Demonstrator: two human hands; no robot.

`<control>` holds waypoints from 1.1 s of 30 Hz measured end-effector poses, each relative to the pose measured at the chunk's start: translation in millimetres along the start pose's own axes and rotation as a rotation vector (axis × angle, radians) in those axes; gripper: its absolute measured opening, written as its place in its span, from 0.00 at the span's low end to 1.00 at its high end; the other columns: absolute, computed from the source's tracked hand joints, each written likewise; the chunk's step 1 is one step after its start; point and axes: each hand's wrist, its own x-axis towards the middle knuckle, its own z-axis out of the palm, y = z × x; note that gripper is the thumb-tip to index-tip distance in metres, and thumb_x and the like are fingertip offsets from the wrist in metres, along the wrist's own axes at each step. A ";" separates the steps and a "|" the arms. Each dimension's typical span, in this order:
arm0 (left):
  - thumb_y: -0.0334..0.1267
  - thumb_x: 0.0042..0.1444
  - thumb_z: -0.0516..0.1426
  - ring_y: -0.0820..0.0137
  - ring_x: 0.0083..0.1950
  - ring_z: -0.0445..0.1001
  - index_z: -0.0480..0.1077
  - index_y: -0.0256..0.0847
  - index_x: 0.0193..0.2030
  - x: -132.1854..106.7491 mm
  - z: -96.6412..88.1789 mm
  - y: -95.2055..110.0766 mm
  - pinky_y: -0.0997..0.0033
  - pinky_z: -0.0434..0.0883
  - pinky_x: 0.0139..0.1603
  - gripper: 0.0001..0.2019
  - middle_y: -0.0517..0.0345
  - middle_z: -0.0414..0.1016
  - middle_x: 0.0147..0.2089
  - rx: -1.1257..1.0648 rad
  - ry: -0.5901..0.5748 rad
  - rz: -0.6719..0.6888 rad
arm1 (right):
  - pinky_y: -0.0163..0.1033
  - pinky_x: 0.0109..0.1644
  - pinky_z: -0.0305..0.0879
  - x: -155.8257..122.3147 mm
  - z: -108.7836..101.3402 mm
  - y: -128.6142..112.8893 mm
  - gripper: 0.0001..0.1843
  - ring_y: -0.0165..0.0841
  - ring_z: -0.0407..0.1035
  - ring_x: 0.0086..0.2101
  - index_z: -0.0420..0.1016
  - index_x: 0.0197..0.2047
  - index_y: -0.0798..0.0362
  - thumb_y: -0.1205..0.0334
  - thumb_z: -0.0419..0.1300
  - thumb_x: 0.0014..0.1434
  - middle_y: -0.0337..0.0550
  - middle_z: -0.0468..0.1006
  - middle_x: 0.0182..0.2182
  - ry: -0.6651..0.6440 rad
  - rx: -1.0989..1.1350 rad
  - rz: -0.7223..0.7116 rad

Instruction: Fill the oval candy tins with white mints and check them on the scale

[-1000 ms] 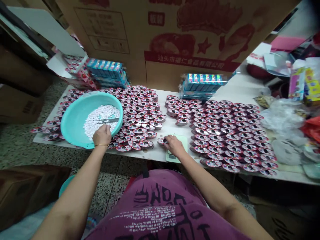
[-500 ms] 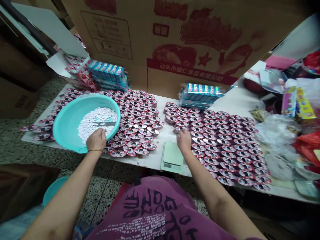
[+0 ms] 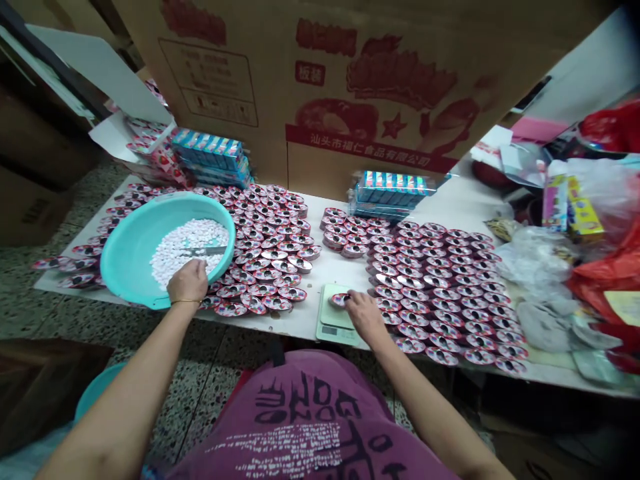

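A seated worker's right hand (image 3: pixel 364 312) pinches a small foil-lidded cup (image 3: pixel 340 300) on the pale green scale (image 3: pixel 334 319) at the near edge of the tabletop (image 3: pixel 330 265). The left hand (image 3: pixel 187 281) rests curled shut inside a teal basin (image 3: pixel 125 247), on a heap of white pellets (image 3: pixel 183 241); what it grips cannot be made out. Rows of matching cups (image 3: pixel 440 287) flank the scale on both sides, in front of a tall cardboard carton (image 3: pixel 350 80).
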 end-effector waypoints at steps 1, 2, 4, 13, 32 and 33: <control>0.46 0.55 0.41 0.67 0.28 0.63 0.68 0.41 0.35 0.0 -0.9 0.1 0.72 0.50 0.26 0.18 0.52 0.70 0.31 -0.002 -0.010 -0.001 | 0.43 0.43 0.55 -6.6 2.6 -6.9 0.09 0.37 0.60 0.41 0.69 0.38 0.50 0.64 0.49 0.56 0.45 0.66 0.47 -0.001 0.027 -0.003; 0.47 0.55 0.41 0.67 0.28 0.63 0.67 0.41 0.35 0.1 -1.6 0.0 0.72 0.50 0.26 0.18 0.52 0.69 0.30 -0.004 -0.019 -0.005 | 0.43 0.43 0.56 -11.8 5.2 -11.5 0.09 0.37 0.60 0.42 0.69 0.38 0.50 0.64 0.50 0.56 0.45 0.66 0.47 0.008 0.061 0.005; 0.47 0.55 0.42 0.68 0.27 0.62 0.67 0.40 0.37 0.4 -2.2 -0.7 0.73 0.49 0.26 0.18 0.53 0.69 0.29 -0.012 -0.030 -0.007 | 0.43 0.45 0.57 -20.2 9.4 -13.2 0.10 0.37 0.60 0.43 0.69 0.41 0.50 0.62 0.50 0.56 0.46 0.67 0.47 0.069 0.151 0.063; 0.45 0.55 0.43 0.70 0.28 0.60 0.69 0.38 0.40 1.1 1.1 -0.8 0.74 0.51 0.27 0.18 0.54 0.69 0.31 -0.038 -0.015 0.017 | 0.44 0.47 0.59 -67.2 4.6 16.2 0.12 0.35 0.64 0.43 0.72 0.37 0.52 0.61 0.49 0.55 0.47 0.71 0.40 0.477 0.461 0.477; 0.44 0.56 0.42 0.70 0.31 0.62 0.68 0.38 0.39 -2.9 1.6 -1.8 0.73 0.53 0.29 0.17 0.54 0.69 0.33 -0.050 0.067 0.059 | 0.43 0.46 0.61 -64.5 8.6 5.3 0.13 0.33 0.65 0.40 0.73 0.33 0.52 0.61 0.48 0.55 0.45 0.73 0.35 0.470 0.565 0.499; 0.43 0.56 0.41 0.70 0.33 0.63 0.68 0.37 0.38 -5.2 -0.7 0.8 0.73 0.54 0.30 0.17 0.54 0.69 0.34 -0.061 0.107 0.095 | 0.43 0.46 0.61 -64.2 8.8 4.7 0.13 0.33 0.65 0.40 0.73 0.33 0.52 0.62 0.48 0.55 0.45 0.73 0.36 0.460 0.566 0.495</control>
